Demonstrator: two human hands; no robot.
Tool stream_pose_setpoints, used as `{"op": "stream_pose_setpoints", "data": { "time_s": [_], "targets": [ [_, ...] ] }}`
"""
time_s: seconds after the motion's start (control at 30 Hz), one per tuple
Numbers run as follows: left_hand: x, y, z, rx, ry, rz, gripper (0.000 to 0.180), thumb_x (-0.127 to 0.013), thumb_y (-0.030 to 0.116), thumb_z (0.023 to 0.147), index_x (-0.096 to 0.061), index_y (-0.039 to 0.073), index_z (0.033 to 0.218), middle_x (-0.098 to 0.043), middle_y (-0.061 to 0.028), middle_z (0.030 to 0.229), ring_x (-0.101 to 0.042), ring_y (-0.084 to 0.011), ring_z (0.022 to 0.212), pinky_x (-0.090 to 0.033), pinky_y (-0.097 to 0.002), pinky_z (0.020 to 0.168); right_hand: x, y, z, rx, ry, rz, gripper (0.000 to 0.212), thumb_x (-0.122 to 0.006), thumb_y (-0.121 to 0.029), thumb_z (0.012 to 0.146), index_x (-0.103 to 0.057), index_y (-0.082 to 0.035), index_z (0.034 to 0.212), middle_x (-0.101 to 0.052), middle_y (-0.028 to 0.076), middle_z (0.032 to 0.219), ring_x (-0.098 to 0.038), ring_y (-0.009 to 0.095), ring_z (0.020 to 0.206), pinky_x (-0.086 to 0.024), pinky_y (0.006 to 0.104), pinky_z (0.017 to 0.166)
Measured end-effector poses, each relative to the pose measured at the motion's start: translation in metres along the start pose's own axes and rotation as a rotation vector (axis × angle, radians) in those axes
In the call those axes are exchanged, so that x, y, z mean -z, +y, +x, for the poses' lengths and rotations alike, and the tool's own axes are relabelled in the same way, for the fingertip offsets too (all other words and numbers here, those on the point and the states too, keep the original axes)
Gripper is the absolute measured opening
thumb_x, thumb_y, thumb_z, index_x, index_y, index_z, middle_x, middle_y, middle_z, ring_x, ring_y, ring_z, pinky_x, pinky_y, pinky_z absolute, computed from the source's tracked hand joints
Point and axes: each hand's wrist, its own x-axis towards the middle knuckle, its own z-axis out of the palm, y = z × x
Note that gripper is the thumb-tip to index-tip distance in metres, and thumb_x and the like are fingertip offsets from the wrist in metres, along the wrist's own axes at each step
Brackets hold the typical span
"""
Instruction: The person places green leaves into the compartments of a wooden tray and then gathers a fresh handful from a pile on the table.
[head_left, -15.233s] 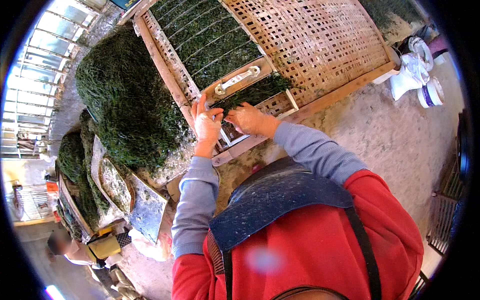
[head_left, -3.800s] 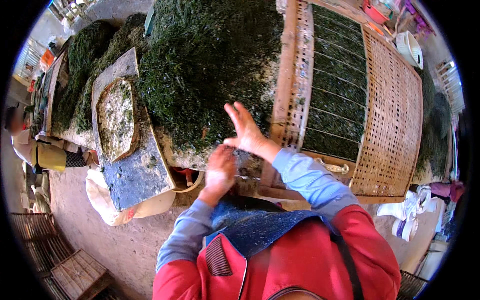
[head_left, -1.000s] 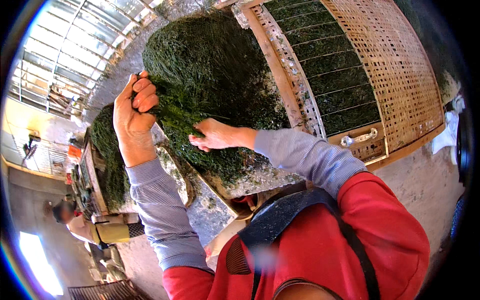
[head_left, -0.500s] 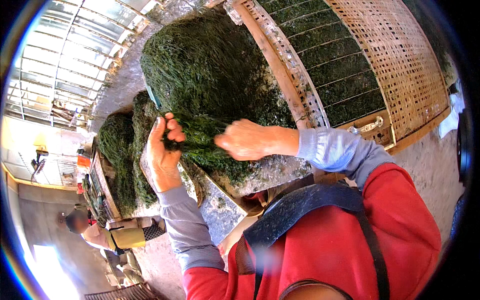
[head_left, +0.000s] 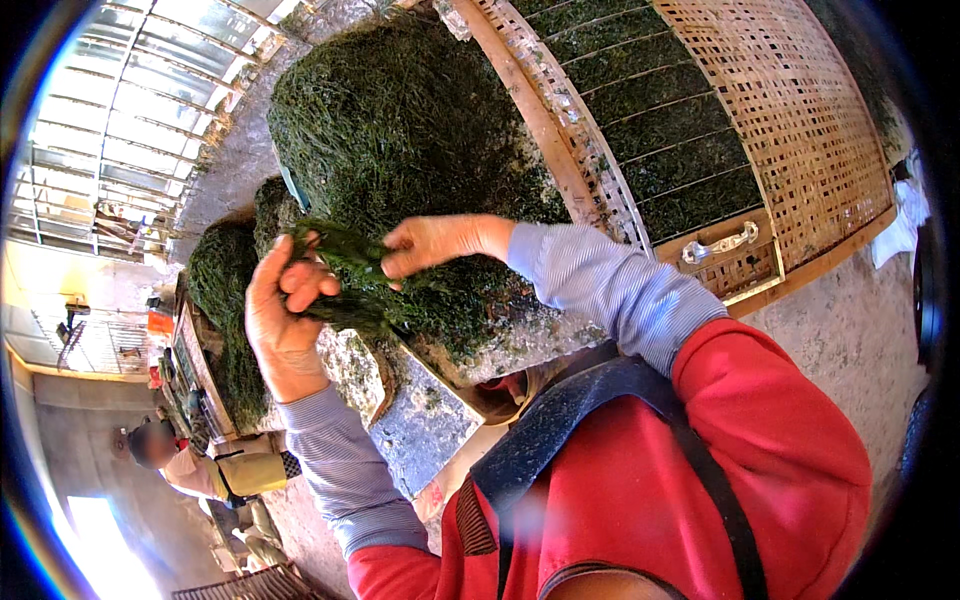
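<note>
Over seaweed heap (head_left: 400, 120) | both hands, left hand (head_left: 280, 320) and right hand (head_left: 440, 243), fingers clamped on clump (head_left: 350, 275) | clump now stretched wider

Left hand (head_left: 283, 320) and right hand (head_left: 432, 243) grip a seaweed tuft (head_left: 350, 280) beside the big seaweed heap (head_left: 410, 130).

The seaweed heap (head_left: 400, 120) is dark green. The woven bamboo mat (head_left: 790, 110) is tan with an open lattice. The sleeves (head_left: 610, 290) are pale blue-grey, the vest (head_left: 720, 470) red.
</note>
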Motion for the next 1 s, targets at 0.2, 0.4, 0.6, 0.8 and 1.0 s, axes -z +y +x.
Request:
{"op": "stream_pose_setpoints", "data": {
  "time_s": [0.2, 0.4, 0.6, 0.8, 1.0],
  "targets": [
    [0.011, 0.045, -0.018, -0.143, 0.028, -0.111, 0.023, -0.055, 0.015, 0.088, -0.056, -0.006, 0.097, -0.032, 0.0084, 0.052, -0.027, -0.0042, 0.040, -0.037, -0.0249, 0.050, -0.008, 0.078, -0.046, -0.055, 0.105, -0.390, 0.030, -0.061, -0.030, 0.081, -0.060, 0.000, 0.076, -0.060, 0.011, 0.063, -0.059, 0.022, 0.059, -0.046, 0.0363, 0.057],
    [0.050, 0.039, -0.029, -0.189, -0.118, -0.413, 0.019, -0.050, 0.014, 0.090, -0.055, -0.003, 0.097, -0.030, 0.0075, 0.051, -0.027, -0.0056, 0.040, -0.039, -0.0252, 0.052, 0.002, 0.132, -0.102, -0.129, 0.318, -0.641, 0.016, -0.056, -0.013, 0.082, -0.062, -0.001, 0.091, -0.063, 0.013, 0.071, -0.063, 0.022, 0.068, -0.050, 0.0355, 0.060],
    [0.093, -0.087, -0.004, -0.215, 0.217, 0.070, 0.023, -0.054, 0.014, 0.087, -0.051, -0.005, 0.100, -0.050, -0.0037, 0.061, -0.047, -0.0127, 0.051, -0.043, -0.0243, 0.054, 0.018, 0.131, -0.114, -0.494, 0.604, 0.359, 0.034, -0.047, -0.009, 0.086, -0.046, 0.003, 0.118, -0.049, 0.007, 0.064, -0.045, 0.014, 0.044, -0.037, 0.0306, 0.038],
    [0.075, -0.233, 0.005, 0.438, 0.079, -0.198, 0.071, -0.035, 0.063, 0.086, -0.051, -0.001, 0.113, -0.061, -0.0147, 0.092, -0.058, -0.0234, 0.072, -0.051, -0.0352, 0.062, -0.004, 0.018, -0.108, -0.545, 0.480, 0.815, 0.006, -0.050, -0.011, 0.085, -0.047, -0.008, 0.090, -0.038, -0.002, 0.055, -0.036, 0.009, 0.043, -0.029, 0.0266, 0.038],
    [0.037, -0.205, 0.021, 0.337, 0.200, -0.246, 0.060, -0.041, 0.056, 0.088, -0.050, -0.001, 0.106, -0.059, -0.0105, 0.084, -0.056, -0.0206, 0.065, -0.048, -0.0400, 0.068, -0.051, -0.016, -0.137, -0.645, 0.106, 0.787, 0.022, -0.053, -0.009, 0.083, -0.047, -0.001, 0.103, -0.043, 0.002, 0.061, -0.039, 0.009, 0.044, -0.034, 0.0247, 0.038]
  ]
}}
